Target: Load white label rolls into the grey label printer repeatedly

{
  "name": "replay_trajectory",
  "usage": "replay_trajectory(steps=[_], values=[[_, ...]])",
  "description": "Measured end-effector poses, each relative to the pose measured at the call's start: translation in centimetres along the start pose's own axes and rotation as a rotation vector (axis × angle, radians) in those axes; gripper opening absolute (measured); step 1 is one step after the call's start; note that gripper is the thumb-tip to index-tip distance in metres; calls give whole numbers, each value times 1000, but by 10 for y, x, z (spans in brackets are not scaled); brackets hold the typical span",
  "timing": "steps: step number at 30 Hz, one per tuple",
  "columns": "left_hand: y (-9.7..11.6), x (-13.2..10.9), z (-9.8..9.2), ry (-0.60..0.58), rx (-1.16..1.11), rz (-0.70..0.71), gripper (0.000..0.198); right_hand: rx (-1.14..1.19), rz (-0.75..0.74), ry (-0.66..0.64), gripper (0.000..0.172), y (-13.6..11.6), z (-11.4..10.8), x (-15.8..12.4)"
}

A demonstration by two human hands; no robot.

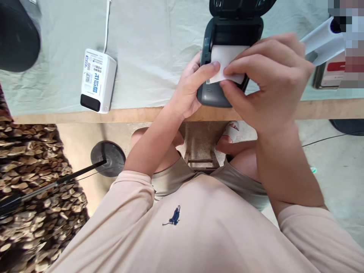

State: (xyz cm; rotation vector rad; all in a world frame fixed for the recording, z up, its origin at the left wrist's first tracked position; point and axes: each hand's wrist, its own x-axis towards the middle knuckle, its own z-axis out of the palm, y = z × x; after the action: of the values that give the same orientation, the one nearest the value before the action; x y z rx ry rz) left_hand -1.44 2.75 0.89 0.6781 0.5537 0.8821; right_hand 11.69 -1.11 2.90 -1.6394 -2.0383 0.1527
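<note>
A dark grey portable printer (212,98) is held just above the table's front edge, its lid (241,8) swung up and back. White paper (227,53) lies in its open bay. My left hand (191,88) grips the printer's left side from beneath, with the thumb pressing on the paper. Over the right side of the bay, my right hand (270,77) has thumb and forefinger closed at the paper's lower part. That hand covers the right edge of the paper and part of the printer body.
A white box-shaped device (98,81) with a cable (107,26) stands on the cloth-covered table (148,49). A black rounded object (18,36) is at upper left. At right are a white curved object (324,41) and a phone-like device (331,72). Stacked firewood (31,170) and a stand base (106,158) lie below.
</note>
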Motion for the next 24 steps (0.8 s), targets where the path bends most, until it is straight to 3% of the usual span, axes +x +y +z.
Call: replay_trajectory(steps=[3, 6, 9, 12, 15, 21, 24], values=[[-3, 1, -2, 1, 113, 21, 12, 80, 44, 73, 24, 0, -3, 1], [-4, 2, -3, -18, 195, 13, 18, 162, 182, 169, 28, -2, -5, 3], [-1, 1, -3, -47, 253, -36, 26, 422, 292, 323, 34, -1, -1, 7], [2, 0, -3, -30, 277, -108, 33, 690, 171, 368, 38, 2, 7, 12], [2, -1, -2, -5, 244, -114, 35, 754, 66, 396, 35, 4, 13, 14], [-1, -1, -5, -12, 242, -43, 45, 682, 258, 502, 28, 3, 10, 11], [0, -1, -6, 11, 213, -68, 48, 819, 246, 458, 38, 5, 11, 13]])
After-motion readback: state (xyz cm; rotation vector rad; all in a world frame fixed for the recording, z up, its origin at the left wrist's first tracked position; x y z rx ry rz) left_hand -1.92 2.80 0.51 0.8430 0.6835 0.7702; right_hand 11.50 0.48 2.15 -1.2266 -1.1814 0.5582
